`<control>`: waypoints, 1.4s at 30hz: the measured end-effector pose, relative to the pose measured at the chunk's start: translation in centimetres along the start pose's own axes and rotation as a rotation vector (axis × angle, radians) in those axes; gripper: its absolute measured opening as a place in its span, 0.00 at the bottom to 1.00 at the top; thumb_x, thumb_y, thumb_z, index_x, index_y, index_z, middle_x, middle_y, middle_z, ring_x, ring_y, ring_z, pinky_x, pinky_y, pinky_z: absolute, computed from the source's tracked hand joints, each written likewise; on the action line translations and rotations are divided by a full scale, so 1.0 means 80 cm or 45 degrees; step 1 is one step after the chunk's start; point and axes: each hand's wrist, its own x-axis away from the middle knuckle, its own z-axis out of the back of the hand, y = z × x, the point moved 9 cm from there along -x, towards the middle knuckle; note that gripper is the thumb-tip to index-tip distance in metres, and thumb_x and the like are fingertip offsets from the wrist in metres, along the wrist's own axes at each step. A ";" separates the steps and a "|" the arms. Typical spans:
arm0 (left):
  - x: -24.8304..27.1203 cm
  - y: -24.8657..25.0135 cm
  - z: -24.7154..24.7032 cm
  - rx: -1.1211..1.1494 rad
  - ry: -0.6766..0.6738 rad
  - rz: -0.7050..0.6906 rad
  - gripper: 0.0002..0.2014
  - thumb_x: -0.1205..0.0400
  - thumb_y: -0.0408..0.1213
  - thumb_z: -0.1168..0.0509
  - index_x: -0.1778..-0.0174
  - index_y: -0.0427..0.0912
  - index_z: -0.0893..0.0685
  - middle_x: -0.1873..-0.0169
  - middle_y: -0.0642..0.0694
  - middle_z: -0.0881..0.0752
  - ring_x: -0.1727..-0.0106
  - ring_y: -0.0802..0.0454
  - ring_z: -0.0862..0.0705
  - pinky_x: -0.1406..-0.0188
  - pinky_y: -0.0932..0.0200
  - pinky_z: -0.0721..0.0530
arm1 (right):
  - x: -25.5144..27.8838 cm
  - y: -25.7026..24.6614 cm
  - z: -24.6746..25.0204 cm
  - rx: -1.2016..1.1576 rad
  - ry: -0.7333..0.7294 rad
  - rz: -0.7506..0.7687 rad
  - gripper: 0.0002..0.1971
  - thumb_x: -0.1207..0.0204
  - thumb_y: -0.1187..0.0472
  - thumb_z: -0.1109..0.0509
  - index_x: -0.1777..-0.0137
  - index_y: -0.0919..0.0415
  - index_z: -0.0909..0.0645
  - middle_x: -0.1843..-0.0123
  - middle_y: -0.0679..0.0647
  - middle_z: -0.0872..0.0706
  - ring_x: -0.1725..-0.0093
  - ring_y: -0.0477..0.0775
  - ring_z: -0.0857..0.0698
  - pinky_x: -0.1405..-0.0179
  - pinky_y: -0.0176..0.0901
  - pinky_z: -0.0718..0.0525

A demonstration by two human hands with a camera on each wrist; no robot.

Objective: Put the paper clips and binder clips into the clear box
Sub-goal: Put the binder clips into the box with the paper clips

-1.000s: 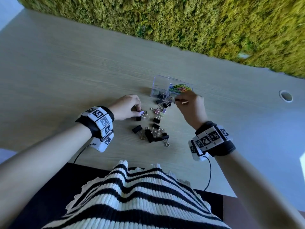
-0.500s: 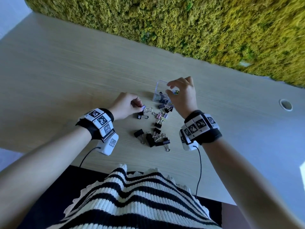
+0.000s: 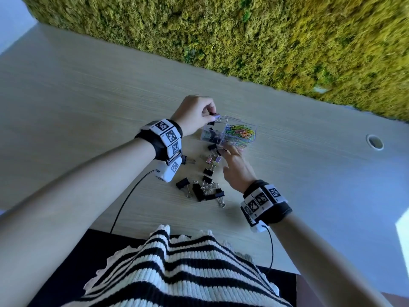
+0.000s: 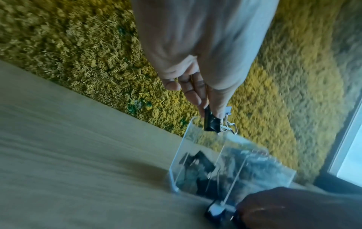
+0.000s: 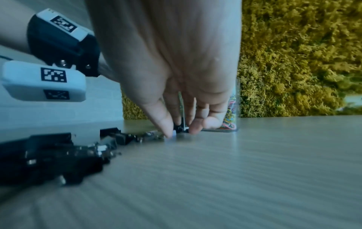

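The clear box (image 3: 247, 127) stands on the desk, with colourful paper clips (image 3: 239, 132) in its right part and dark binder clips (image 3: 209, 136) in its left part. My left hand (image 3: 211, 117) hovers over the box's left end and pinches a black binder clip (image 4: 210, 123) together with a lilac one (image 3: 216, 117). My right hand (image 3: 224, 151) reaches down at the box's near wall, thumb and fingertips (image 5: 194, 129) closing on a small black binder clip (image 5: 179, 126) lying on the desk. More binder clips (image 3: 205, 187) lie scattered nearer to me.
A moss wall (image 3: 265, 36) runs along the desk's far edge. A round cable hole (image 3: 374, 141) sits at the right of the desk (image 3: 88, 89). Sensor cables trail from both wrists over the near edge.
My left hand lifted its clips off the desk and carried them up over the box. My right hand left the box top and came down to the clips beside it.
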 end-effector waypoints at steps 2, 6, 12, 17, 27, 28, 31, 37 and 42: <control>0.002 -0.007 -0.010 -0.062 -0.039 -0.001 0.06 0.27 0.37 0.26 0.59 0.41 0.15 0.64 0.49 0.19 0.60 0.52 0.23 0.57 0.55 0.21 | 0.002 0.002 -0.003 0.070 -0.024 0.016 0.30 0.31 0.77 0.38 0.28 0.59 0.28 0.24 0.54 0.33 0.27 0.59 0.33 0.37 0.51 0.21; 0.013 -0.014 -0.014 -0.125 -0.053 -0.078 0.10 0.27 0.38 0.26 0.54 0.40 0.16 0.54 0.46 0.18 0.47 0.48 0.24 0.48 0.55 0.27 | 0.004 0.014 0.004 -0.010 0.053 -0.031 0.21 0.30 0.72 0.33 0.35 0.62 0.21 0.37 0.56 0.24 0.37 0.57 0.26 0.45 0.50 0.18; 0.031 -0.032 0.004 -0.124 0.058 -0.047 0.13 0.27 0.41 0.27 0.50 0.40 0.16 0.50 0.45 0.20 0.45 0.50 0.26 0.45 0.57 0.27 | -0.002 0.020 0.010 -0.072 0.129 -0.140 0.23 0.28 0.67 0.30 0.31 0.65 0.27 0.38 0.61 0.25 0.43 0.62 0.21 0.49 0.49 0.19; 0.058 -0.064 -0.017 -0.137 -0.205 0.094 0.13 0.27 0.42 0.27 0.51 0.42 0.17 0.55 0.51 0.18 0.58 0.60 0.25 0.50 0.57 0.22 | -0.013 0.015 0.006 -0.124 0.059 -0.139 0.14 0.27 0.59 0.27 0.42 0.60 0.17 0.47 0.60 0.22 0.55 0.59 0.20 0.56 0.48 0.19; 0.096 -0.089 -0.063 -0.330 -0.618 0.190 0.14 0.36 0.41 0.20 0.59 0.44 0.15 0.60 0.52 0.21 0.58 0.53 0.22 0.61 0.61 0.28 | -0.020 0.023 0.006 -0.143 0.036 -0.245 0.04 0.31 0.71 0.31 0.59 0.69 0.15 0.59 0.63 0.14 0.59 0.64 0.17 0.62 0.49 0.17; 0.095 -0.088 -0.063 -0.353 -0.618 0.189 0.14 0.35 0.41 0.20 0.59 0.43 0.15 0.60 0.52 0.22 0.58 0.53 0.22 0.61 0.61 0.29 | -0.020 0.024 0.006 -0.149 0.033 -0.255 0.04 0.31 0.71 0.31 0.59 0.68 0.15 0.59 0.63 0.14 0.59 0.64 0.17 0.62 0.48 0.18; 0.097 -0.089 -0.064 -0.424 -0.608 0.170 0.13 0.32 0.42 0.22 0.57 0.43 0.15 0.57 0.50 0.20 0.56 0.52 0.22 0.60 0.60 0.27 | -0.016 0.024 0.007 -0.109 0.026 -0.231 0.05 0.29 0.70 0.33 0.61 0.70 0.16 0.59 0.63 0.16 0.60 0.64 0.18 0.62 0.51 0.17; 0.094 -0.086 -0.049 -0.399 -0.456 0.177 0.09 0.31 0.38 0.23 0.60 0.46 0.17 0.62 0.52 0.16 0.60 0.52 0.18 0.60 0.58 0.20 | -0.015 0.020 0.011 -0.003 0.004 -0.191 0.07 0.29 0.69 0.35 0.61 0.68 0.16 0.61 0.64 0.14 0.63 0.66 0.16 0.63 0.54 0.15; 0.066 -0.050 0.003 -0.007 -0.038 0.116 0.06 0.29 0.32 0.25 0.62 0.42 0.15 0.66 0.50 0.13 0.67 0.60 0.17 0.65 0.70 0.20 | -0.012 0.027 0.012 -0.089 0.038 -0.227 0.07 0.33 0.70 0.34 0.64 0.63 0.14 0.66 0.63 0.13 0.65 0.65 0.16 0.65 0.54 0.14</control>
